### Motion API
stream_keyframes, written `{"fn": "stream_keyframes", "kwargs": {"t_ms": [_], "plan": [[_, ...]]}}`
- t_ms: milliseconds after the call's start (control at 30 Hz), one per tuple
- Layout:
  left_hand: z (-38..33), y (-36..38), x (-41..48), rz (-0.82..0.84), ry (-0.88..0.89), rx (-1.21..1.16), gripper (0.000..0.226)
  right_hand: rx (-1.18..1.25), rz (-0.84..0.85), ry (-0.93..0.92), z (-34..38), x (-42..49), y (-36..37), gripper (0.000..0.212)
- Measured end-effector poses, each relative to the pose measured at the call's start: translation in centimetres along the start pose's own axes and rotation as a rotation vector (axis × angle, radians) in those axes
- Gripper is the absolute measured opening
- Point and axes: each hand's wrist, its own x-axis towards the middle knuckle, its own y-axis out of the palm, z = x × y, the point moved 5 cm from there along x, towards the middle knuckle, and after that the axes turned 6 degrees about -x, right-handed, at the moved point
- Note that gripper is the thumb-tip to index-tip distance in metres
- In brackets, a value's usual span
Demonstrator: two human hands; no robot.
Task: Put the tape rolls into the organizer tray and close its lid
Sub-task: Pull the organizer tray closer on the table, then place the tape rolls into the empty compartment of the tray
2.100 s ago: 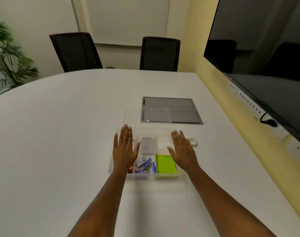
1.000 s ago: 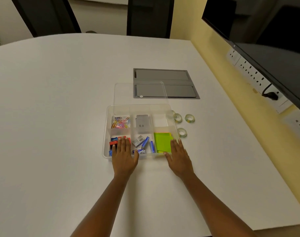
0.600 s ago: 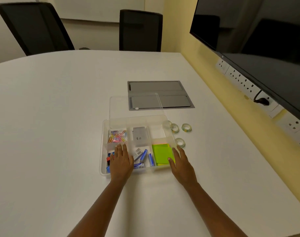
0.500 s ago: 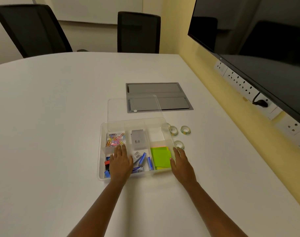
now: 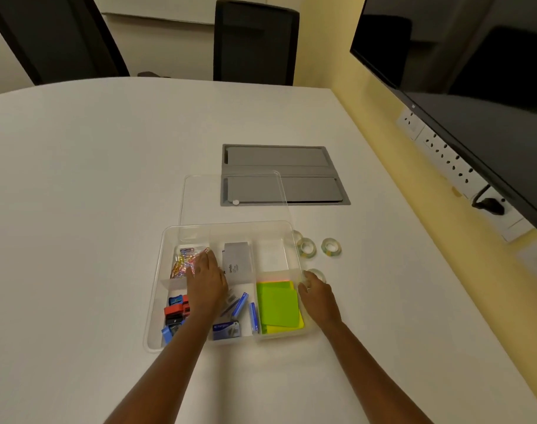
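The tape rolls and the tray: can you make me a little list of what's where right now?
tape rolls: three clear ones on the table, right of the tray
organizer tray: open; back-right compartment bare
lid: lying flat behind the tray
left hand: flat over the tray, by the paper clips
right hand: at the tray's right edge, fingertips near the closest roll
sticky notes: front-right compartment

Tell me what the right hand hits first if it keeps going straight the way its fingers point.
Probably the nearest tape roll, lying on the table just beyond the right hand and beside the organizer tray. The fingertips look almost on it, though depth is unclear.
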Motion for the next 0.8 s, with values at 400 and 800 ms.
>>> {"fn": "stream_keyframes", "kwargs": {"t_ms": [400, 800], "plan": [[-0.3, 1.1, 0.0, -0.109, -0.072, -0.089, 0.050, 0.097, 0.055, -0.036, -1.8, 0.4, 2.2, 0.037], [0.0, 1.1, -0.9, -0.099, -0.041, -0.125, 0.048, 0.107, -0.197, -0.094, -4.8, 0.2, -1.0, 0.019]]}}
